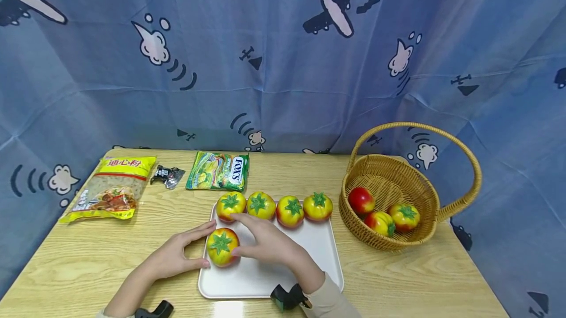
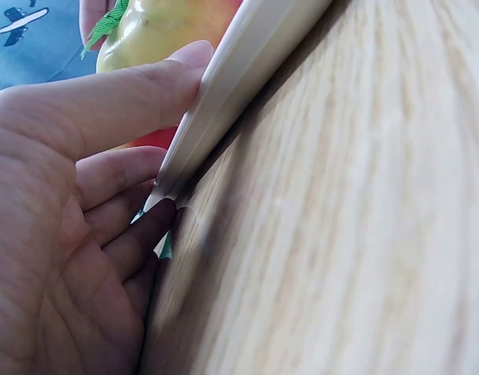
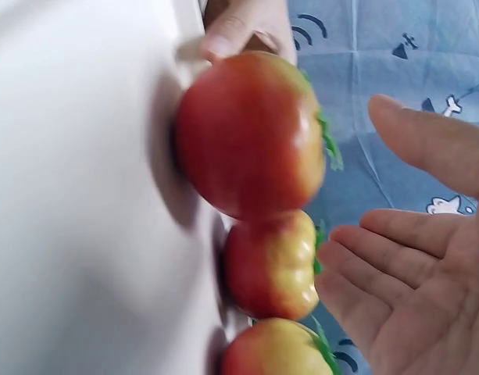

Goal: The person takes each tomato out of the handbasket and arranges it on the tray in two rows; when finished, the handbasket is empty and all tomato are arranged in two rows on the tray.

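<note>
A yellow-and-red toy tomato (image 1: pixel 222 247) with a green leafy top sits in the left part of a white tray (image 1: pixel 269 281). My left hand (image 1: pixel 174 255) is beside it at the tray's left edge, its thumb (image 2: pixel 137 101) and fingertips right at the rim in the left wrist view. My right hand (image 1: pixel 269 242) hovers on the other side, over the tray. In the right wrist view its fingers (image 3: pixel 403 234) are extended and apart from the tomato (image 3: pixel 251 137). Behind it, several similar tomatoes (image 1: pixel 290 212) form a row along the tray's far edge.
A wicker basket (image 1: pixel 353 222) with a tall handle stands right of the tray, holding two tomatoes (image 1: pixel 403 216) and a red fruit (image 1: pixel 361 200). Toward the back lie a pasta bag (image 1: pixel 112 187), a small black packet (image 1: pixel 168 176) and a green Fox's candy bag (image 1: pixel 218 171). A blue curtain hangs behind.
</note>
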Available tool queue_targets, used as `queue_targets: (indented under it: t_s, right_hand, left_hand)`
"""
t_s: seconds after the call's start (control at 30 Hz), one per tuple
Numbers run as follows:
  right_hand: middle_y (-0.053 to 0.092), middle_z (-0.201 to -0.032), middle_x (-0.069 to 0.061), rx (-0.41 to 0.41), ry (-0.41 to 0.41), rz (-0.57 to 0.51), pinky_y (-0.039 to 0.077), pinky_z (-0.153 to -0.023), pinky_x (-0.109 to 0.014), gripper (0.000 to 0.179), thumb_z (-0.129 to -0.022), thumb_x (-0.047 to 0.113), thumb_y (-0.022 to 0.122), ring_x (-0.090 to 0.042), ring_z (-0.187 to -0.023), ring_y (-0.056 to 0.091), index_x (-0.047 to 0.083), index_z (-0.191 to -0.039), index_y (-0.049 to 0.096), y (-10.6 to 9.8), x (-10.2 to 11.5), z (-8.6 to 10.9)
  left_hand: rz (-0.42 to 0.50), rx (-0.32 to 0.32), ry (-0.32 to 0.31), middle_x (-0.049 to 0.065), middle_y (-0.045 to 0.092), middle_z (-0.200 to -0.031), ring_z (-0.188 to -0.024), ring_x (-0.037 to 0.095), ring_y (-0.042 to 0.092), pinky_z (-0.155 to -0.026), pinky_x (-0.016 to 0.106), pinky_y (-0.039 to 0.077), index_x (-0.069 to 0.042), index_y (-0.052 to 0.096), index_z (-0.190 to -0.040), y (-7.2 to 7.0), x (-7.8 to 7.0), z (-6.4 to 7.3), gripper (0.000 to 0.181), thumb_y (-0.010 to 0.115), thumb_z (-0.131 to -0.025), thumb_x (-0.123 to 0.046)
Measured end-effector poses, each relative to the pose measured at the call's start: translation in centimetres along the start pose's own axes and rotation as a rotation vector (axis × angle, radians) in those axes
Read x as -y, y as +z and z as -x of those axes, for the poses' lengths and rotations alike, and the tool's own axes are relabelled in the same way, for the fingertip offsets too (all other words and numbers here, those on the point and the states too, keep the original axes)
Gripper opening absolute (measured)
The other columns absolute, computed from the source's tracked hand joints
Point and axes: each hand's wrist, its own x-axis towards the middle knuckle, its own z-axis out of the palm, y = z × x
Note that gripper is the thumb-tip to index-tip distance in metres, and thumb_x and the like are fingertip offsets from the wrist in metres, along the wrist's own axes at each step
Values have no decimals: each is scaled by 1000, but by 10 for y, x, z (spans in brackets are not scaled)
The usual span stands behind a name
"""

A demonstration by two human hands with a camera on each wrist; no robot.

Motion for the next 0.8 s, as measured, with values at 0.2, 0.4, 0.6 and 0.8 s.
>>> queue_targets:
  t_s: [0.2, 0.4, 0.6, 0.8]
  right_hand:
    - [44, -146, -2, -11, 45, -45, 38, -111, -40, 69, -85, 38, 69, -20, -134, 42, 16, -144, 41, -12, -5, 6]
    - [44, -146, -3, -54, 74, -109, 38, -110, -45, 68, -85, 35, 70, -23, -135, 42, 14, -144, 42, -26, -16, 17]
    - [47, -144, -6, -159, 78, -98, 41, -107, -49, 68, -84, 34, 72, -27, -130, 46, 14, -143, 43, -43, -32, 35]
    - [46, -145, -8, -260, 119, -93, 46, -101, -51, 65, -84, 29, 72, -29, -129, 47, 14, -141, 45, -64, -51, 56]
  left_hand:
    - [7, -16, -10, 2, 40, -150, -135, 34, 38, -106, 57, 35, -17, 46, -142, 1, 0, 2, 77, 72, -77, -50]
    - [4, -23, 1, 2, 40, -149, -135, 33, 39, -106, 56, 34, -16, 46, -142, 2, 1, 2, 78, 73, -76, -49]
    - [24, -6, -18, -3, 38, -150, -137, 28, 37, -109, 53, 32, -19, 46, -142, 2, -1, 1, 80, 72, -75, -53]
    - [7, -9, 1, 2, 39, -150, -136, 33, 38, -107, 56, 32, -16, 44, -143, 1, -1, 0, 79, 71, -77, -50]
